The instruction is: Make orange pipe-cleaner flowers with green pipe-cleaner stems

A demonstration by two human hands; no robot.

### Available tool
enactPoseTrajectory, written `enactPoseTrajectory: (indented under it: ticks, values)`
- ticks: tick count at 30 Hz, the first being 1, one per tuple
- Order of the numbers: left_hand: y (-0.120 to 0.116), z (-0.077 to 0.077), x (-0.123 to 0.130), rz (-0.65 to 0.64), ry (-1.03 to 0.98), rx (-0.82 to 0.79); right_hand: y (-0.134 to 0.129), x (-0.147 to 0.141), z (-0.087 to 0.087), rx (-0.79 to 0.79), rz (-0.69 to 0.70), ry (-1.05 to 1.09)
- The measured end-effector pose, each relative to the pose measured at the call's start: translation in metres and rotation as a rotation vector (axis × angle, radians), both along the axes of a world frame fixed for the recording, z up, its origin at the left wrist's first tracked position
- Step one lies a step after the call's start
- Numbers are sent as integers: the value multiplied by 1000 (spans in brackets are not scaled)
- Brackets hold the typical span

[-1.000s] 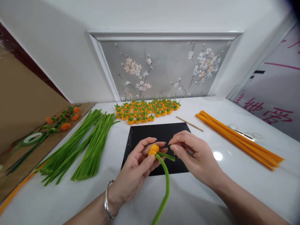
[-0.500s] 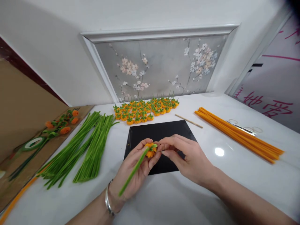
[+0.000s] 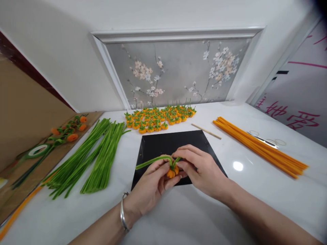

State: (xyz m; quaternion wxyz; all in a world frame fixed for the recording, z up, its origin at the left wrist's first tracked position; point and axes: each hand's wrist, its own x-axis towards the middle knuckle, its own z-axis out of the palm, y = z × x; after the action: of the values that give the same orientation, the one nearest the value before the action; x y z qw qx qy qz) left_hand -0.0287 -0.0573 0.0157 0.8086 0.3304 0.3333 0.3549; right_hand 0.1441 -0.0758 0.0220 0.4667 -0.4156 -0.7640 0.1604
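A: Which step is this, would you say?

B: The winding of the green onto the orange piece, I judge. The left hand (image 3: 153, 182) has its fingers curled shut around a small orange pipe-cleaner pumpkin (image 3: 172, 172), low in the middle of the frame, just over the near edge of the black mat (image 3: 158, 144). The right hand (image 3: 201, 170) pinches closed on the green pipe cleaner (image 3: 153, 160) right where it meets the top of the pumpkin.

A: And the free end of the green?

B: It arcs up over the pumpkin and runs off to the left, above the left fingers, loose.

A: What does the next move call for?

B: Probably a firm hold on the pumpkin so it doesn't turn, with the green pulled snug at the crown so that it sits tight.

A: What else is about?

B: A bundle of green stems (image 3: 94, 156) at left, orange stems (image 3: 258, 144) at right, a wooden stick (image 3: 206, 131) beside the mat, and rows of finished pumpkins (image 3: 158, 119) at the back of the white table (image 3: 204, 217).

A: Any writing?

B: Red characters on the white panel (image 3: 293, 98) at the right edge; they are cut off and I cannot read them. No brand shows anywhere.
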Motion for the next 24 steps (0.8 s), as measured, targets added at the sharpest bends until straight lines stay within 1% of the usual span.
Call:
enactPoseTrajectory:
  ticks: [3, 5, 8, 9, 11, 13, 14, 16, 19, 22, 24]
  values:
    - [1, 0, -1, -43, 101, 53, 0, 1, 2, -19, 16, 7]
    - [1, 1, -2, -99, 179, 142, -1, 1, 3, -71, 3, -9]
    - [1, 3, -3, -166, 256, 257, -2, 2, 1, -172, 60, -40]
    - [1, 4, -3, -169, 264, 273, -3, 2, 1, -221, 75, -34]
    - [1, 6, -4, -180, 276, 299, -3, 2, 0, -349, 60, 25]
    - [3, 8, -5, -193, 285, 344, -1, 2, 1, -477, 43, 145]
    - [3, 8, -5, -200, 293, 371, -1, 2, 2, -530, 59, 215]
    - [6, 7, -6, -195, 299, 409, 1, 3, 4, -617, 134, 345]
    - [8, 3, -8, -170, 284, 391, 2, 7, 5, -701, 278, 477]
    - [9, 0, -10, -161, 258, 377, 3, 12, 1, -809, 468, 583]
    - [9, -1, -11, -136, 256, 418, 3, 14, -3, -888, 550, 620]
